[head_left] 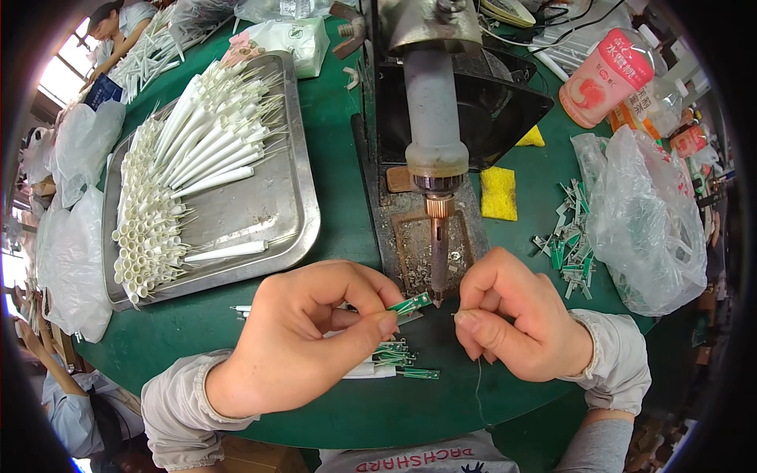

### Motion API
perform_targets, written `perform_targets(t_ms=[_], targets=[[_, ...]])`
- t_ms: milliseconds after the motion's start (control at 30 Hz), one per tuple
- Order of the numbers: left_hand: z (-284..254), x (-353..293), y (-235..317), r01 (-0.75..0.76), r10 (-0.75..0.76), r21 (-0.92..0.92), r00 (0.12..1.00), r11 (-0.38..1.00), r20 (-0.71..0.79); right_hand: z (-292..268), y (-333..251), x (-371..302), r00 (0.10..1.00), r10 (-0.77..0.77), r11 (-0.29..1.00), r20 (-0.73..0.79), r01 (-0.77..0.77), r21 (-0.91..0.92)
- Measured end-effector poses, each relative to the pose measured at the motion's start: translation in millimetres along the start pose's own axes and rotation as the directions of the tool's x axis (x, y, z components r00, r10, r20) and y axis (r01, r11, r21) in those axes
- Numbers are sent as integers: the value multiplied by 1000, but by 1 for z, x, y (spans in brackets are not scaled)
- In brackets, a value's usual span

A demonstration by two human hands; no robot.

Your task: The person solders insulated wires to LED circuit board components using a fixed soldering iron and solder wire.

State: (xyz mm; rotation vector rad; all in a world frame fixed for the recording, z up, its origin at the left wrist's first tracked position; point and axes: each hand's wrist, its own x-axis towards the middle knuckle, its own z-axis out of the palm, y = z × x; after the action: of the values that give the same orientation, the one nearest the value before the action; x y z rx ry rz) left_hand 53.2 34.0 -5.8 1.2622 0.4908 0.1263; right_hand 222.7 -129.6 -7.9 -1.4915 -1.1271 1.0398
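Note:
My left hand (315, 335) pinches a small green circuit board (413, 304), its far end close to the soldering iron's tip. Just right of that tip, my right hand (516, 319) is closed in a pinch on a thin grey solder wire (479, 390), which trails down toward the table's near edge. Between the hands the soldering iron (439, 244) points straight down from its stand, tip apart from both hands. Below my left hand lie several more green circuit boards (418, 373) with pale wires and white tubes, partly hidden by the hand.
A metal tray (309, 197) of white tapered tubes with wires stands at the left. Right of the stand are a yellow sponge (498, 194), a pile of small boards (569, 236), a clear plastic bag (650, 229) and a pink-labelled bottle (607, 77). Other people sit at the far left.

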Motion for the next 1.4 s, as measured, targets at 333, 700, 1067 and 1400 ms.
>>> perform_targets(t_ms=[333,700,1067,1400], targets=[[-2,-5,0,-369,341,542,927,755,157,-7,-4,-3,979,-39,969,199,86,-233],[-4,-8,6,-415,353,596,908,687,225,-56,-10,6,978,-91,641,-190,-89,-763],[-12,-1,2,-547,408,640,835,540,369,-62,-3,7,986,-120,691,-120,-4,-723],[-14,-3,1,-581,417,708,804,402,423,-62,-13,9,991,-28,718,-133,-73,-692]])
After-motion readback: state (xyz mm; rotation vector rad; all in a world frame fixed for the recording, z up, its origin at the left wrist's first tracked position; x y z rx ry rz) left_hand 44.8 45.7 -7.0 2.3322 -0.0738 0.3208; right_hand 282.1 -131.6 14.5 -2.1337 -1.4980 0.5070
